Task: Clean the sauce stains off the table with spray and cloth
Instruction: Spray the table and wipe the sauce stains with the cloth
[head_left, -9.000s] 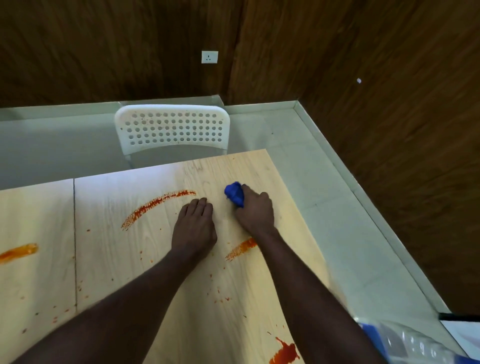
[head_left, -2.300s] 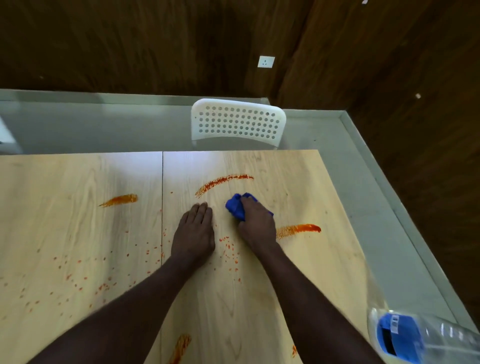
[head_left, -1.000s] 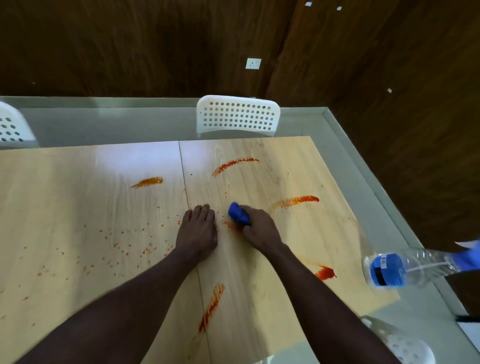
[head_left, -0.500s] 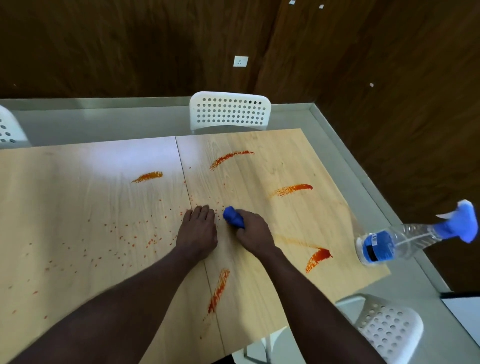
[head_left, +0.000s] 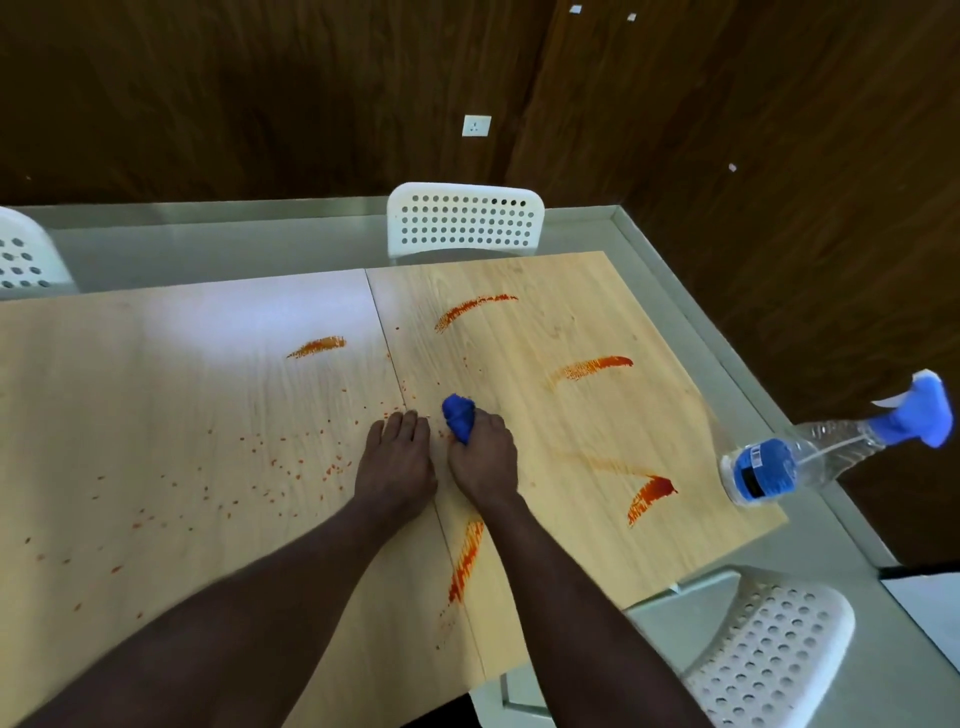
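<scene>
The right hand (head_left: 483, 462) has its grip clenched on a bunched bright-blue cloth (head_left: 458, 423). It presses the cloth onto the pale wood-grain table (head_left: 156, 415) just right of the dark seam (head_left: 387, 343) between the two tabletop panels. The left hand (head_left: 397, 462) lies flat at the seam's left side, fingers straight and grip released, apparently bracing.

The step looks like scrubbing the fine orange-red sauce speckles (head_left: 332, 469) around the seam. The wad is small, so short overlapping strokes under firm pressure should work best. Turning it to a fresh face would avoid spreading colour. Sauce could lodge in the seam, so a pass along it makes sense, and the bracing palm should stay off the dots. The thick marks will probably need wetting first. The clear plastic spray bottle with the blue trigger (head_left: 810, 457) lies on its side far right of the seam, its head past the table edge, where it might roll off.

Only the cloth's front end shows beyond the knuckles, a tight crumpled lump; whether it is soiled I cannot tell. Most speckles scatter left of the seam, with one short streak (head_left: 317, 345) beyond them. Right of the seam are two curved streaks (head_left: 592, 366), a thick red smear (head_left: 649, 496) and a long streak (head_left: 465, 564) beside the right forearm.
</scene>
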